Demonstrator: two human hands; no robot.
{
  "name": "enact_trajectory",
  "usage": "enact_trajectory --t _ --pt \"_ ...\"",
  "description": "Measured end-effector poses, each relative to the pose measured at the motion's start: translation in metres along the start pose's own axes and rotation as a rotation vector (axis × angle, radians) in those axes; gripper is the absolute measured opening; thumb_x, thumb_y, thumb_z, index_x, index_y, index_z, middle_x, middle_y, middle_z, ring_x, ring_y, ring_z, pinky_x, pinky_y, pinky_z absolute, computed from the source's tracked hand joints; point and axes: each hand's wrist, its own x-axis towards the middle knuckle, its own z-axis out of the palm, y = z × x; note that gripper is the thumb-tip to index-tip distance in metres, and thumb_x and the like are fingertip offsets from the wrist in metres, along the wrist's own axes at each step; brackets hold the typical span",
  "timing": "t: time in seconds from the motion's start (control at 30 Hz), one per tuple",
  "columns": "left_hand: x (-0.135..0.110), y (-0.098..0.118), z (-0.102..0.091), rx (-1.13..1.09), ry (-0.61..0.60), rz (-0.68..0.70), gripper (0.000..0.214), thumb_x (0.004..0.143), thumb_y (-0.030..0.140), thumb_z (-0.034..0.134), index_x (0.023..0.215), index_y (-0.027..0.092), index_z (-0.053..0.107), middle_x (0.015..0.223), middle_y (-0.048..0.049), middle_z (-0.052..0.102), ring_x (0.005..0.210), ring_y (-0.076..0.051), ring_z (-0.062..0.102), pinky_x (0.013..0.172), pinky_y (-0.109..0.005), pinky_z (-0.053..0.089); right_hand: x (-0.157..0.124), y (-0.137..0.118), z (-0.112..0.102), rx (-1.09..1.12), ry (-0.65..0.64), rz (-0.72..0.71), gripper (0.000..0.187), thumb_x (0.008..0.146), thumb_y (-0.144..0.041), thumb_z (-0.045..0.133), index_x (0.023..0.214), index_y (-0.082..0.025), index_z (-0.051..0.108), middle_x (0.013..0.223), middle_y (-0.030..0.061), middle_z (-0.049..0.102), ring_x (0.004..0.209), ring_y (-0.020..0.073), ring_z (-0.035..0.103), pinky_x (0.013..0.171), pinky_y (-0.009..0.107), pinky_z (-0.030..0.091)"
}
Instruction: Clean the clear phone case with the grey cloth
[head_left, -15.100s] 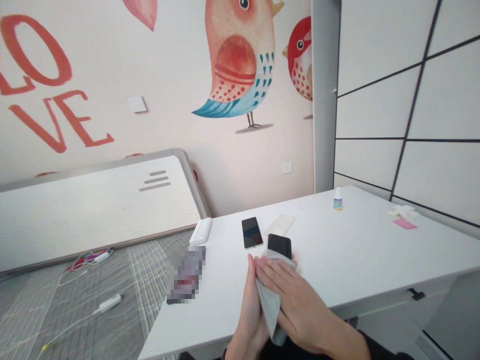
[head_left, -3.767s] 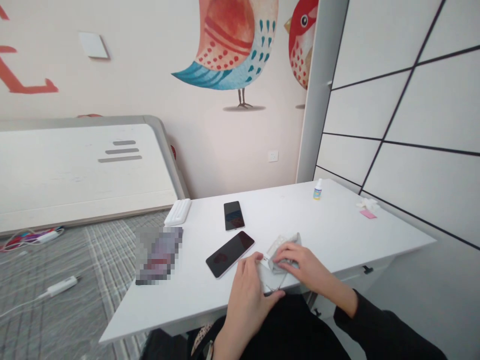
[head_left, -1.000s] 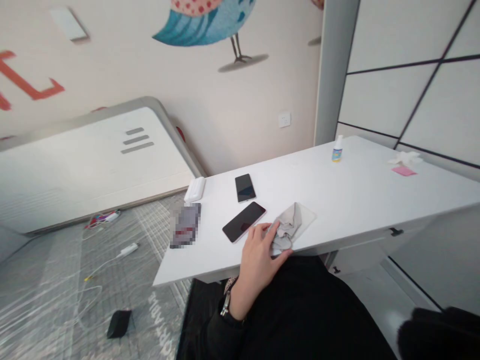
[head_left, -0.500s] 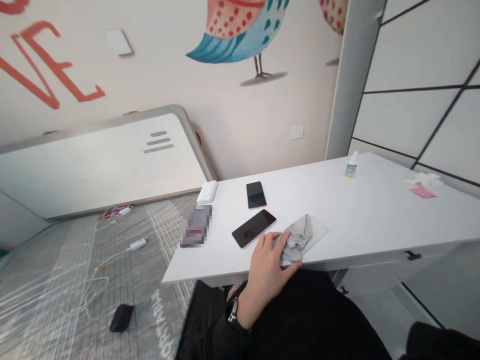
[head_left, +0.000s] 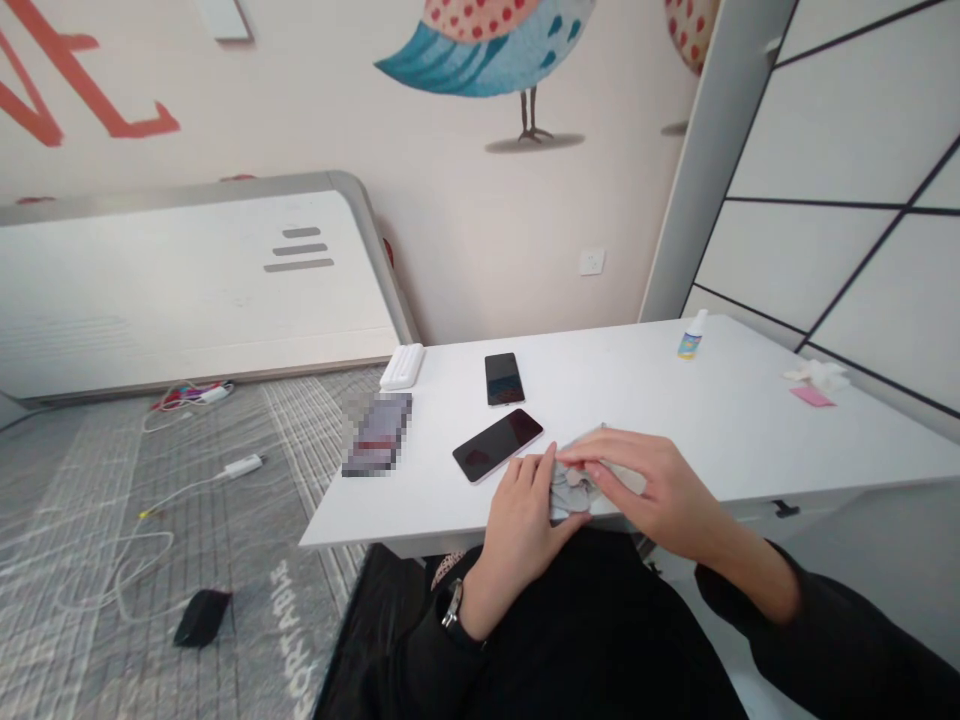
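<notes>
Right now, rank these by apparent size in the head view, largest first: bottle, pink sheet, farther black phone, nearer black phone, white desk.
1. White desk
2. Nearer black phone
3. Farther black phone
Unranked: bottle and pink sheet look about alike, both smaller than the phones.

Grey cloth (head_left: 572, 494), crumpled, lies bunched over a clear phone case (head_left: 630, 478). Case sits flat near white table's (head_left: 600, 375) front edge, partly hidden, right part showing.
</notes>
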Motion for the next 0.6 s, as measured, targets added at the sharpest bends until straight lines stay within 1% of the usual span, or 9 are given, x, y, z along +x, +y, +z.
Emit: enact_trajectory --t 0.07,0.13,0.2,0.27,0.33,0.43,0.5,0.57,0.6 --pt "0.000 0.001 0.001 0.016 -0.019 -0.009 0.093 0.084 0.045 0.077 0.158 0.019 0.027 0.139 -0.0146 0.057 0.124 -0.035 0.054 0.110 -0.054 0.045 -0.013 0.030 0.021 -0.131 -0.100 0.026 0.036 0.105 -0.031 0.045 0.133 -0.028 0.067 0.133 0.0060 0.070 0.122 0.0239 0.066 0.107 0.044 0.054" --pt "-0.001 0.002 0.001 0.018 -0.029 -0.034 0.101 0.084 0.044 0.077 0.160 0.018 0.016 0.141 -0.0162 0.056 0.124 -0.035 0.053 0.108 -0.052 0.046 -0.034 0.055 0.037 -0.260 -0.243 0.010 0.047 0.103 -0.038 0.051 0.149 -0.025 0.053 0.154 0.0101 0.053 0.139 0.0310 0.052 0.117 0.058 0.042" --pt "-0.001 0.003 0.001 0.010 -0.033 -0.056 0.107 0.082 0.046 0.079 0.161 0.018 0.012 0.138 -0.0159 0.058 0.124 -0.035 0.054 0.106 -0.051 0.048 -0.053 0.070 0.046 -0.386 -0.230 0.082 0.054 0.104 -0.042 0.050 0.154 -0.024 0.045 0.160 0.0123 0.043 0.145 0.0343 0.045 0.117 0.065 0.038" --pt "-0.001 0.003 0.000 0.006 -0.035 -0.067 0.110 0.081 0.048 0.080 0.161 0.019 0.010 0.135 -0.0149 0.060 0.124 -0.035 0.054 0.106 -0.051 0.047 -0.064 0.075 0.048 -0.471 -0.156 0.158 0.056 0.104 -0.045 0.048 0.154 -0.020 0.046 0.160 0.0151 0.042 0.146 0.0370 0.043 0.116 0.069 0.037" --pt "0.000 0.004 -0.001 0.004 -0.041 -0.079 0.108 0.082 0.046 0.079 0.161 0.019 0.010 0.135 -0.0145 0.060 0.124 -0.034 0.054 0.107 -0.051 0.047 -0.067 0.072 0.047 -0.461 -0.145 0.145 0.062 0.102 -0.053 0.051 0.153 -0.018 0.047 0.159 0.0158 0.044 0.146 0.0373 0.042 0.117 0.068 0.035" --pt "0.001 0.005 -0.003 -0.011 -0.065 -0.100 0.105 0.083 0.041 0.078 0.161 0.018 0.012 0.134 -0.0139 0.060 0.123 -0.032 0.054 0.107 -0.049 0.047 -0.061 0.066 0.041 -0.338 -0.259 0.036 0.073 0.097 -0.062 0.057 0.157 -0.024 0.042 0.158 0.0102 0.047 0.145 0.0327 0.045 0.120 0.057 0.038" --pt "0.001 0.006 -0.004 -0.014 -0.074 -0.108 0.106 0.082 0.041 0.079 0.161 0.017 0.014 0.134 -0.0137 0.060 0.124 -0.032 0.054 0.108 -0.049 0.046 -0.054 0.067 0.036 -0.342 -0.262 0.072 0.065 0.099 -0.058 0.056 0.155 -0.027 0.045 0.155 0.0083 0.051 0.139 0.0318 0.050 0.116 0.055 0.044" --pt "0.001 0.007 -0.005 -0.009 -0.074 -0.120 0.105 0.081 0.043 0.079 0.161 0.018 0.015 0.135 -0.0142 0.060 0.126 -0.033 0.053 0.110 -0.050 0.044 -0.049 0.070 0.031 -0.401 -0.210 0.163 0.057 0.101 -0.054 0.053 0.151 -0.027 0.052 0.151 0.0090 0.055 0.135 0.0335 0.053 0.113 0.058 0.046" --pt "0.000 0.007 -0.005 -0.009 -0.072 -0.127 0.104 0.082 0.043 0.079 0.161 0.018 0.016 0.137 -0.0144 0.059 0.127 -0.033 0.052 0.111 -0.051 0.044 -0.048 0.070 0.030 -0.410 -0.197 0.183 0.058 0.101 -0.055 0.053 0.150 -0.026 0.053 0.152 0.0095 0.055 0.134 0.0347 0.053 0.112 0.059 0.045"
